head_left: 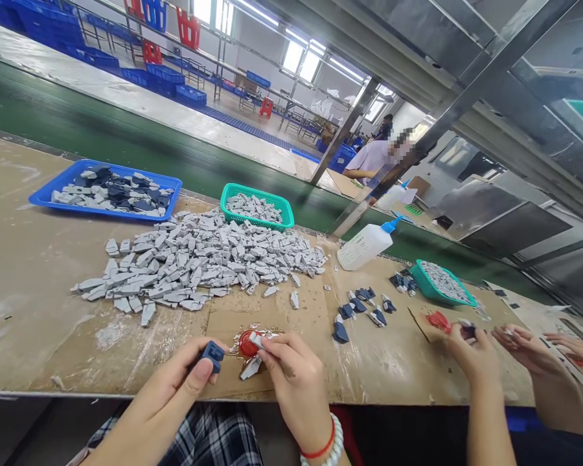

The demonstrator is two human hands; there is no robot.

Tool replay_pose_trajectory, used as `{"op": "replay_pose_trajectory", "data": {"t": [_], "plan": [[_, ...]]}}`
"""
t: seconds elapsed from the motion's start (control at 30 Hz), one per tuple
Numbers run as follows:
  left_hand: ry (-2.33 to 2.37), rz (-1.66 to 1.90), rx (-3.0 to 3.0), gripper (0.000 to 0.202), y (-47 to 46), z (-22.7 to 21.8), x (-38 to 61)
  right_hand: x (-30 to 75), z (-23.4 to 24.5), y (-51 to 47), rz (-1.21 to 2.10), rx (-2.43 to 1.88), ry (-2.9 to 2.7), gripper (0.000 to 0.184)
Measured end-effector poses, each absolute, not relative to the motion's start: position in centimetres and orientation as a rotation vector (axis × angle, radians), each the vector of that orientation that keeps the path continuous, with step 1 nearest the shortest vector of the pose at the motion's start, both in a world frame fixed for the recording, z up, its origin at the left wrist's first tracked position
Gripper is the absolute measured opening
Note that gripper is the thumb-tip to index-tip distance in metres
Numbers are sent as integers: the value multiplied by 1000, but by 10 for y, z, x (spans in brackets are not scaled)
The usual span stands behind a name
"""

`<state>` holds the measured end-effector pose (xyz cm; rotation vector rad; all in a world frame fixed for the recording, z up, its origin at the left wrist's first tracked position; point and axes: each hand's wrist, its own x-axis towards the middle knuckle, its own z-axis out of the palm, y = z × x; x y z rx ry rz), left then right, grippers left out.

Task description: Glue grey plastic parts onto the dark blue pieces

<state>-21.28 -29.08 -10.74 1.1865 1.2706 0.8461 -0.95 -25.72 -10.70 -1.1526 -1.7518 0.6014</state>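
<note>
My left hand (184,372) pinches a dark blue plastic part (212,355) near the table's front edge. In my right hand (296,372) a small grey plastic piece (256,340) is gripped between thumb and fingers, over a round red dish (247,344). Clear wet liquid lies around the dish on the cardboard. Another grey piece (251,367) rests just below the dish, close to my right fingertips. Beyond both hands spreads a large heap of grey pieces (223,252). Several assembled blue and grey parts (354,305) lie to the right.
A blue tray (39,197) of mixed parts and a green basket (291,220) of grey pieces stand behind the heap. A white squeeze bottle (364,247) stands right of them. A co-worker's hands (476,349) work at the right, near another green basket (420,285). A green conveyor belt (126,142) runs behind.
</note>
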Motion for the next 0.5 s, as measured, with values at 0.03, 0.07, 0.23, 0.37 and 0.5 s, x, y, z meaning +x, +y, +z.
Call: {"op": "replay_pose_trajectory", "data": {"t": [0.03, 0.07, 0.23, 0.37, 0.5], "plan": [[1274, 854, 1187, 49, -291, -107, -212, -8, -107, -257, 654, -1168, -1689, 17], [1285, 861, 1187, 50, -291, -107, -210, -7, -107, -257, 732, -1180, -1602, 14], [1263, 862, 1199, 51, -286, -94, -199, -8, -102, -259, 1248, -1060, -1095, 15], [1156, 873, 1264, 44, -281, -83, -185, -15, -96, -267, 1228, -996, -1056, 13], [1257, 1013, 1280, 47, -281, -83, -172, -18, -89, -276, 970, -1012, -1242, 11]]}}
